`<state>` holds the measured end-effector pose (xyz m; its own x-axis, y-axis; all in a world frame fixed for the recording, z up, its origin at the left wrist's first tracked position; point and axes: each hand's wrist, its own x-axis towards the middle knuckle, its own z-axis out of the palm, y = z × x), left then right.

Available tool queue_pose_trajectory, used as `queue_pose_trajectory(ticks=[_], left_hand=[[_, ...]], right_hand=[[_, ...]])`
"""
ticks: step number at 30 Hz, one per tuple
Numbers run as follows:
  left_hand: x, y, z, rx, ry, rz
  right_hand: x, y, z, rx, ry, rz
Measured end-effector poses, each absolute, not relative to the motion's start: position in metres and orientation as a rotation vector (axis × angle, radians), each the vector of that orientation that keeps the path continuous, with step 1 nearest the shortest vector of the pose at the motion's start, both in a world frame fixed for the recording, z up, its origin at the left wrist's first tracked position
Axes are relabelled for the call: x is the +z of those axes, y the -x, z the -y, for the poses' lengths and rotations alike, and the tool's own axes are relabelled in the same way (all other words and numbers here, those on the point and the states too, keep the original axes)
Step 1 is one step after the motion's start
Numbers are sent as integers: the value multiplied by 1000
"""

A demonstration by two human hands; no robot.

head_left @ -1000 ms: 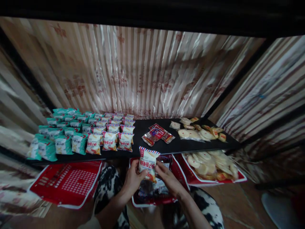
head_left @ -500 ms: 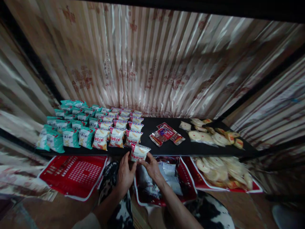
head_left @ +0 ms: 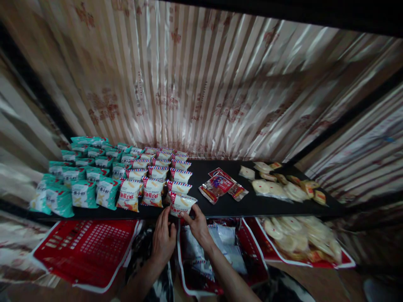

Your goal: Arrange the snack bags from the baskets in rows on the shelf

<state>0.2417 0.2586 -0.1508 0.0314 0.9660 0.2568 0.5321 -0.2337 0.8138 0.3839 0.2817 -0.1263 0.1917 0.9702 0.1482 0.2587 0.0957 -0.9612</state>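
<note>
A small white snack bag (head_left: pixel 181 204) with red lettering is at the shelf's front edge, at the right end of the front row. My right hand (head_left: pixel 198 224) pinches its lower right side, thumb in front and fingers at the side edge. My left hand (head_left: pixel 164 237) is beside the bag's lower left edge, fingers stretched up and thumb apart; whether the fingertips touch it I cannot tell. Matching white bags (head_left: pixel 152 192) stand upright in columns just left and behind. Turquoise snack bags (head_left: pixel 84 194) fill the shelf's left end.
On the black shelf (head_left: pixel 201 209), red-brown packets (head_left: pixel 217 186) lie right of the bags, then pale round packaged items (head_left: pixel 267 188). Below are a red basket (head_left: pixel 85 251) at left, a red basket (head_left: pixel 262 268) holding bags in the middle, and one with pale round packages (head_left: pixel 296 235) at right.
The held bag has moved back against the front of the white column. My left hand's fingers have lowered slightly from its side. The view has shifted a little.
</note>
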Motion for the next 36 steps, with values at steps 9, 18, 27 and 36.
queue_pose_trajectory(ticks=[9,18,27,36], left_hand=[[-151,-247,-262,1087,-1726,-1620],[-151,-249,-268,1001,-1655,-1634],[-156,-255,-276,983,-1661,-1618],[-158,-262,-283,1020,-1637,-1635]], right_hand=[[-130,-381,-282,900,1355,1287],[-135,-386,-275,925,1371,1311],[-127,-388,-284,858,1385,1331],[-127,-392,-292,881,1346,1355]])
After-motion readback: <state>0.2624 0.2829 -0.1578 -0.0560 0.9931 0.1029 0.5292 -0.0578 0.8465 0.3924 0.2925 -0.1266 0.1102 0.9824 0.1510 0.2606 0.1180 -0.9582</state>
